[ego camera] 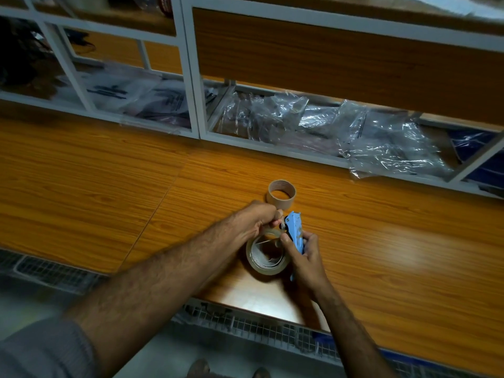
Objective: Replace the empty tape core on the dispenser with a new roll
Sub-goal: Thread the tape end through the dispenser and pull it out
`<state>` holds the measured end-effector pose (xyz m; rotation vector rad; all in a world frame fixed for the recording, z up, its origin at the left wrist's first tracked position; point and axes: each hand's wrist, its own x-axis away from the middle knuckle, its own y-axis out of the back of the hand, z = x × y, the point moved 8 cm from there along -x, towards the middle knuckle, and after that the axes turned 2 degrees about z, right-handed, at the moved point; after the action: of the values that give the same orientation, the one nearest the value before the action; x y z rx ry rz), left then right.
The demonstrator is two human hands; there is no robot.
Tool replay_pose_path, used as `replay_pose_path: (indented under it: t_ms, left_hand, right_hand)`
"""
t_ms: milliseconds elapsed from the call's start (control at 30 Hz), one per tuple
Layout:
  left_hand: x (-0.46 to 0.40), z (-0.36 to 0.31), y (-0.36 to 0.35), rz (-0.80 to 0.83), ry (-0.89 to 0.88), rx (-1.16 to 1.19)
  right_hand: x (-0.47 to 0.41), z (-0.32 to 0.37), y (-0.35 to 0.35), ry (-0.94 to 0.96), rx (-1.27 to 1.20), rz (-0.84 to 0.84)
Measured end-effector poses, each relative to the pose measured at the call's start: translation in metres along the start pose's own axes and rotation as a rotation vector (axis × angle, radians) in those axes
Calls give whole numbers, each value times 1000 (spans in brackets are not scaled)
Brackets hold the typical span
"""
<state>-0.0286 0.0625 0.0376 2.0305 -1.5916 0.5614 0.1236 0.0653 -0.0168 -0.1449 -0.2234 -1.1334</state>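
Observation:
A blue tape dispenser (295,231) is held upright over the wooden table (109,173), with my right hand (305,255) gripping its handle. A new roll of clear tape (266,255) sits on the dispenser's left side. My left hand (255,221) pinches the end of the tape near the dispenser's metal front, just above the roll. The empty brown cardboard core (281,194) stands on the table right behind my hands, apart from them.
White-framed shelves (195,105) run along the back of the table, stuffed with clear plastic bags (381,140). A wire mesh rack (245,326) lies below the table's near edge. My feet show at the bottom of the view.

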Motion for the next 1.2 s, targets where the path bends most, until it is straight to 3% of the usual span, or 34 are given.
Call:
replay_pose_path:
  t_ms: [300,500,833,1067,1200]
  left_hand:
    - [-13,12,5,-71,-95,-22]
    - [-9,14,9,-37,-123,24]
    - [6,9,5,-24,-477,-156]
    - [11,16,12,-60,-539,-100]
    - [17,6,7,-26,-633,-194]
  right_hand:
    - [11,-8,-16,-115,-284,-13]
    - [6,-8,-15,-104,-278,-26]
    - [2,-5,-7,-114,-269,-39]
    - [3,-17,-9,-160,-253,-42]
    - [0,-16,-9,-199,-253,-56]
